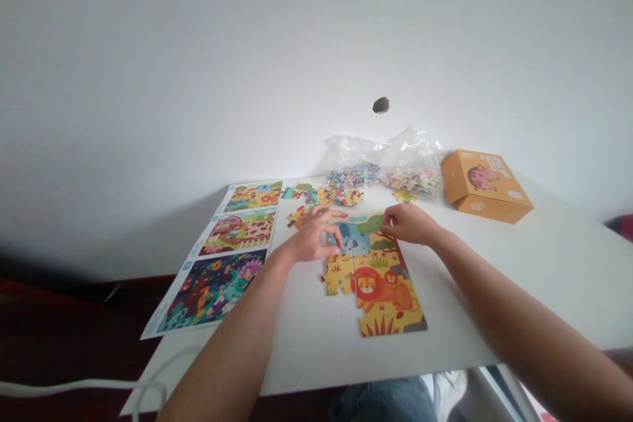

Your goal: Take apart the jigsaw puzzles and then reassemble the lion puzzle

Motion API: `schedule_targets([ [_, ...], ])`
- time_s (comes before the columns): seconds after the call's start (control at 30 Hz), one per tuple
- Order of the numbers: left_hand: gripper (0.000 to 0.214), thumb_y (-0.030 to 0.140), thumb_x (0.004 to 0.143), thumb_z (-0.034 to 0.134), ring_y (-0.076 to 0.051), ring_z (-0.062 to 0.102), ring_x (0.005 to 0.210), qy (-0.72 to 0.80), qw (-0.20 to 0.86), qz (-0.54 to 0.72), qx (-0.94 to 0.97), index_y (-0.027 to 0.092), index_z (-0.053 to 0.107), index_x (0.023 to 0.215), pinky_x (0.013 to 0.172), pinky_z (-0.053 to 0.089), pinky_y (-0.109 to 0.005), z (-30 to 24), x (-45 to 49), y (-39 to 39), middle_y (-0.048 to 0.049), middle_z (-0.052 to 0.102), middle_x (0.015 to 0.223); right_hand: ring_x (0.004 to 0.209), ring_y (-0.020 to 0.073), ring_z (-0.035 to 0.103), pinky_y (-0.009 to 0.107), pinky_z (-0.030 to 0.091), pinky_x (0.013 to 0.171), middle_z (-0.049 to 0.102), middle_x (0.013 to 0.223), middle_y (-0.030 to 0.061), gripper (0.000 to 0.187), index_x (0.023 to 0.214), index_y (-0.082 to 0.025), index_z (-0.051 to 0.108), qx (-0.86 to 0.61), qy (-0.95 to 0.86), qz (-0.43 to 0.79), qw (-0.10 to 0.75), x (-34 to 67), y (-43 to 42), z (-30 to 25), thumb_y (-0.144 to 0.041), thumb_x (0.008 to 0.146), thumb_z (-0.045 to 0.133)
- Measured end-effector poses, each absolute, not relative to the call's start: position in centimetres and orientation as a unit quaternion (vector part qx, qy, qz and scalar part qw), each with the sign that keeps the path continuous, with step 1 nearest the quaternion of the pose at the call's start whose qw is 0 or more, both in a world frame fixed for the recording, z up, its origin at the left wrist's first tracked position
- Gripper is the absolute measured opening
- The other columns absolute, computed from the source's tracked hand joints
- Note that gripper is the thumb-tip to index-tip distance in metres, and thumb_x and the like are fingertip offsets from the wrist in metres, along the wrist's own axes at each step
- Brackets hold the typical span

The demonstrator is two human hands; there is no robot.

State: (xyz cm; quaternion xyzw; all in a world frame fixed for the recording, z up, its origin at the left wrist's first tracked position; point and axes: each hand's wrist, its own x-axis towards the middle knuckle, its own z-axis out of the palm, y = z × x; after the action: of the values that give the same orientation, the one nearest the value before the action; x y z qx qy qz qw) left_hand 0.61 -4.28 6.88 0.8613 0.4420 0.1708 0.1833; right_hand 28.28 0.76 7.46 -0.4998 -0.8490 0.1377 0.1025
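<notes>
A partly joined jigsaw puzzle [380, 277] lies on the white table, showing a blue elephant, green trees and two orange lions. My left hand [314, 237] rests at its upper left edge, fingers apart and slightly curled, thumb and index fingertips touching the elephant part. At the upper right corner, my right hand [409, 223] is closed in a pinch on a puzzle piece by the green treetop; the fingers hide most of that piece. Loose puzzle pieces [341, 196] lie behind the puzzle, and another few [297, 216] sit just beyond my left hand.
On the left lies a picture sheet [202, 247] with three printed scenes. Clear plastic bags [415, 175] of pieces lean at the wall, with a yellow piece [404, 196] before them. An orange box [487, 184] stands at right. A white cable [89, 384] hangs by the left corner.
</notes>
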Motion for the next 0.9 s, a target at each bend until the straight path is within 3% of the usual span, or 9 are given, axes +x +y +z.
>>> schedule_targets([
  [0.23, 0.009, 0.029, 0.068, 0.077, -0.037, 0.017, 0.145, 0.445, 0.196, 0.132, 0.864, 0.027, 0.075, 0.076, 0.118, 0.010, -0.058, 6.9, 0.7, -4.3, 0.0022, 0.046, 0.146, 0.059, 0.0117, 0.051, 0.024, 0.028, 0.055, 0.065, 0.067, 0.0011, 0.024, 0.071, -0.020, 0.067, -0.468, -0.865, 0.146, 0.108, 27.3, -0.5, 8.0, -0.041, 0.079, 0.064],
  [0.33, 0.011, 0.033, 0.070, 0.076, -0.036, 0.020, 0.144, 0.436, 0.199, 0.127, 0.868, 0.027, 0.075, 0.078, 0.118, 0.007, -0.058, 6.7, 0.5, -4.1, 0.0008, 0.045, 0.147, 0.056, 0.0101, 0.048, 0.024, 0.027, 0.054, 0.064, 0.065, 0.0000, 0.029, 0.073, -0.019, 0.067, -0.406, -0.889, 0.177, 0.117, 26.1, -2.0, 8.1, -0.047, 0.081, 0.064],
  [0.6, 0.045, 0.049, 0.062, 0.083, -0.041, 0.016, 0.145, 0.448, 0.202, 0.107, 0.864, 0.030, 0.072, 0.102, 0.117, 0.009, -0.060, 6.9, 0.3, -4.1, -0.0030, 0.040, 0.152, 0.053, 0.0095, 0.045, 0.024, 0.026, 0.053, 0.062, 0.061, -0.0013, 0.041, 0.069, -0.020, 0.066, -0.362, -0.908, 0.186, 0.099, 24.3, -3.4, 7.1, -0.060, 0.079, 0.064],
  [0.9, 0.045, 0.050, 0.061, 0.084, -0.042, 0.016, 0.145, 0.447, 0.204, 0.121, 0.863, 0.030, 0.073, 0.101, 0.116, 0.011, -0.061, 6.6, 0.3, -4.2, -0.0031, 0.039, 0.152, 0.053, 0.0104, 0.045, 0.025, 0.026, 0.053, 0.061, 0.060, -0.0008, 0.041, 0.068, -0.020, 0.067, -0.375, -0.908, 0.171, 0.078, 24.0, -3.4, 7.2, -0.061, 0.077, 0.066],
])
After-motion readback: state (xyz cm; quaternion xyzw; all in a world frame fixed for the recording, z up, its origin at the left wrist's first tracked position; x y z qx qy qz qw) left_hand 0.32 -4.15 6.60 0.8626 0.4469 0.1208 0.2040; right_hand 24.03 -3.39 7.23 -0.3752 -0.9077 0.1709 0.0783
